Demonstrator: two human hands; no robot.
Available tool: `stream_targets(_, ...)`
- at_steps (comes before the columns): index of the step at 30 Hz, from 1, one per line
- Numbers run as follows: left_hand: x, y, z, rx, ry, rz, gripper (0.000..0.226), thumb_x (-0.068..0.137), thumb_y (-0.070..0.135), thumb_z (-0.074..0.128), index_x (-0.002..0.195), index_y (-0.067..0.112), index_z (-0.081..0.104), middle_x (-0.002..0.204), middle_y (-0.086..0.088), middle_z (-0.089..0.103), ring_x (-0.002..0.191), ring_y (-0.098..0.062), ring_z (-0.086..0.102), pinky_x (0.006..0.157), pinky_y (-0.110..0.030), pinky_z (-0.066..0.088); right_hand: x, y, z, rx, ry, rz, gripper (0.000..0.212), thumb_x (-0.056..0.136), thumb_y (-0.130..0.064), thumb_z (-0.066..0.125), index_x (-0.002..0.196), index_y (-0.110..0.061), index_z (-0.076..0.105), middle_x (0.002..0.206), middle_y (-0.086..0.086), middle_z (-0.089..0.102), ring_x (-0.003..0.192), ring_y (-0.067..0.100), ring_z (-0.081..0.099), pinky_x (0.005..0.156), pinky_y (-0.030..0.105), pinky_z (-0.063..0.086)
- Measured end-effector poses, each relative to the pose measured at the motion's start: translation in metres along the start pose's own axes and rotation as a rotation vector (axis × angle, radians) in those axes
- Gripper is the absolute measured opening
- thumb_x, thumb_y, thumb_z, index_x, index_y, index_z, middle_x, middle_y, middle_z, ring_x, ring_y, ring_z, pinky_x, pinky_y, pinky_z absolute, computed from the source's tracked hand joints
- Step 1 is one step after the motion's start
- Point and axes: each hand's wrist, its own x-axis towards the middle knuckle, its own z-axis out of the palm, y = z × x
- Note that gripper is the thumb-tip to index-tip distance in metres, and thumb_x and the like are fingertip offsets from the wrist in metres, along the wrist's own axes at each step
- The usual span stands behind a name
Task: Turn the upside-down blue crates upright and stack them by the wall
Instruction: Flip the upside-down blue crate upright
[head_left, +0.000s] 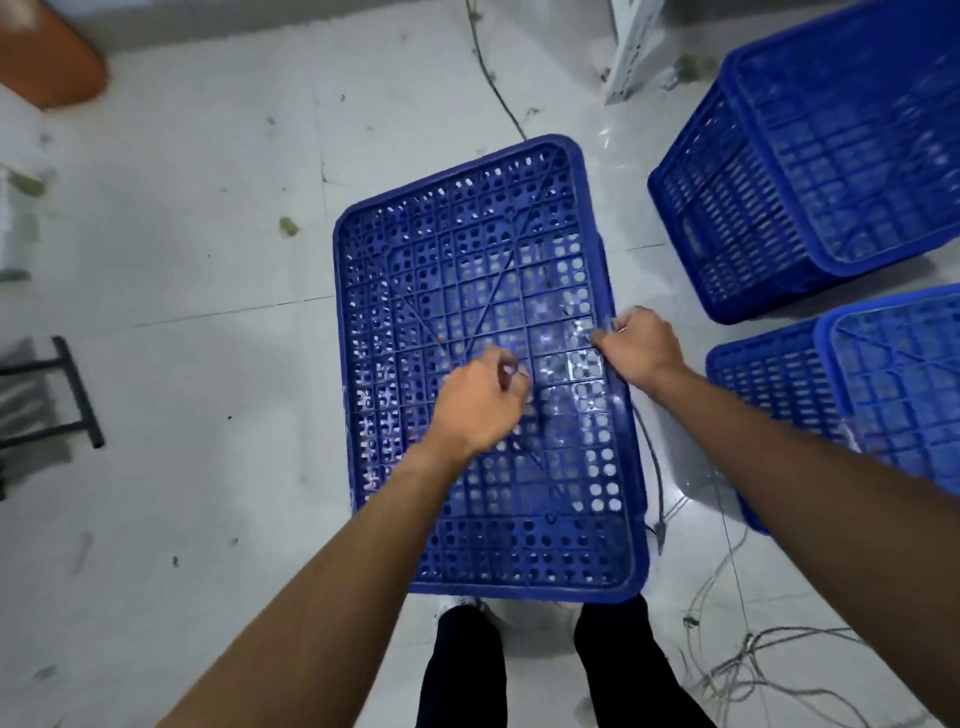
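Head view, blue crate (467, 291) base-up, long axis pointing away, right hand (644, 345) gripping its edge, left hand (480, 402) loosely curled, empty.

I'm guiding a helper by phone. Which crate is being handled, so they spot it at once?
On the white tiled floor, two blue crates sit at the right edge of view. The middle crate lies alone before the person's legs. Only it has the right hand gripping its edge and the left hand over its base.

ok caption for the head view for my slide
Right hand grips the edge of an upside-down blue crate; left hand reaches over its base.
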Motion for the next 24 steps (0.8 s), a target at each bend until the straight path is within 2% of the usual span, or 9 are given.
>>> stream_targets(2, -0.014, 0.006, 0.005, 0.064, 0.049, 0.059, 0.025, 0.1, 0.032, 0.049, 0.108, 0.016, 0.066, 0.095, -0.004, 0.073, 0.081, -0.023, 0.065, 0.078, -0.038, 0.054, -0.012, -0.018, 0.003, -0.014, -0.008, -0.06, 0.028, 0.083, -0.036, 0.069, 0.072, -0.015, 0.056, 0.065, 0.005, 0.052, 0.06, 0.023, 0.052, 0.061, 0.033, 0.047)
stream_targets(4, -0.026, 0.007, 0.01, 0.081, 0.116, 0.097, 0.027, 0.099, 0.036, 0.049, 0.104, 0.017, 0.067, 0.095, -0.004, 0.072, 0.085, -0.025, 0.066, 0.076, -0.039, 0.053, -0.025, -0.038, 0.011, -0.023, -0.012, -0.108, 0.028, 0.08, -0.036, 0.071, 0.071, -0.013, 0.058, 0.064, 0.006, 0.057, 0.061, 0.022, 0.056, 0.063, 0.035, 0.05)
stream_targets(8, -0.041, -0.002, 0.007, 0.133, 0.17, 0.052, 0.046, 0.094, 0.055, 0.053, 0.118, 0.016, 0.058, 0.108, -0.003, 0.067, 0.094, -0.025, 0.065, 0.075, -0.038, 0.052, -0.047, -0.074, 0.032, 0.032, -0.042, -0.151, 0.034, 0.078, -0.038, 0.072, 0.087, -0.006, 0.065, 0.072, 0.009, 0.068, 0.066, 0.02, 0.061, 0.069, 0.04, 0.055)
stream_targets(11, -0.048, -0.024, -0.008, 0.175, 0.225, -0.02, 0.045, 0.091, 0.058, 0.057, 0.106, 0.016, 0.052, 0.095, -0.002, 0.065, 0.084, -0.027, 0.064, 0.068, -0.039, 0.049, -0.061, -0.096, 0.049, 0.191, -0.216, -0.185, 0.03, 0.081, -0.031, 0.068, 0.104, -0.012, 0.067, 0.07, 0.001, 0.063, 0.066, 0.016, 0.06, 0.073, 0.048, 0.06)
stream_targets(14, -0.057, -0.052, -0.03, 0.155, 0.31, -0.084, 0.035, 0.09, 0.049, 0.062, 0.096, 0.017, 0.05, 0.083, 0.001, 0.062, 0.077, -0.026, 0.062, 0.063, -0.036, 0.043, -0.078, -0.113, 0.056, 0.35, -0.452, -0.173, 0.028, 0.091, -0.015, 0.061, 0.118, -0.015, 0.066, 0.092, -0.002, 0.071, 0.08, 0.015, 0.069, 0.079, 0.04, 0.06)
stream_targets(16, -0.062, -0.071, -0.045, 0.162, 0.367, -0.119, 0.033, 0.089, 0.048, 0.062, 0.093, 0.017, 0.051, 0.08, 0.001, 0.063, 0.075, -0.027, 0.063, 0.064, -0.035, 0.044, -0.085, -0.117, 0.061, 0.283, -0.523, -0.214, 0.027, 0.092, -0.016, 0.062, 0.118, -0.017, 0.068, 0.099, -0.002, 0.072, 0.086, 0.012, 0.07, 0.072, 0.03, 0.059)
stream_targets(18, -0.068, -0.089, -0.055, 0.139, 0.416, -0.159, 0.032, 0.089, 0.047, 0.06, 0.092, 0.017, 0.05, 0.079, 0.0, 0.065, 0.072, -0.028, 0.062, 0.066, -0.038, 0.049, -0.09, -0.11, 0.069, 0.161, -0.528, -0.247, 0.026, 0.093, -0.018, 0.061, 0.118, -0.018, 0.068, 0.098, -0.004, 0.072, 0.081, 0.01, 0.069, 0.065, 0.026, 0.053)
stream_targets(21, -0.075, -0.113, -0.069, 0.098, 0.462, -0.24, 0.027, 0.09, 0.042, 0.058, 0.094, 0.017, 0.048, 0.08, 0.0, 0.062, 0.071, -0.026, 0.059, 0.066, -0.036, 0.046, -0.091, -0.092, 0.083, 0.0, -0.451, -0.246, 0.024, 0.095, -0.021, 0.055, 0.115, -0.022, 0.067, 0.105, 0.002, 0.072, 0.076, 0.018, 0.065, 0.069, 0.034, 0.054)
stream_targets(24, -0.077, -0.141, -0.088, 0.074, 0.503, -0.336, 0.026, 0.091, 0.038, 0.057, 0.098, 0.014, 0.047, 0.084, -0.003, 0.06, 0.074, -0.027, 0.057, 0.069, -0.036, 0.045, -0.092, -0.071, 0.096, -0.148, -0.238, -0.227, 0.03, 0.091, -0.027, 0.058, 0.121, -0.019, 0.06, 0.119, 0.002, 0.064, 0.097, 0.022, 0.064, 0.084, 0.036, 0.052)
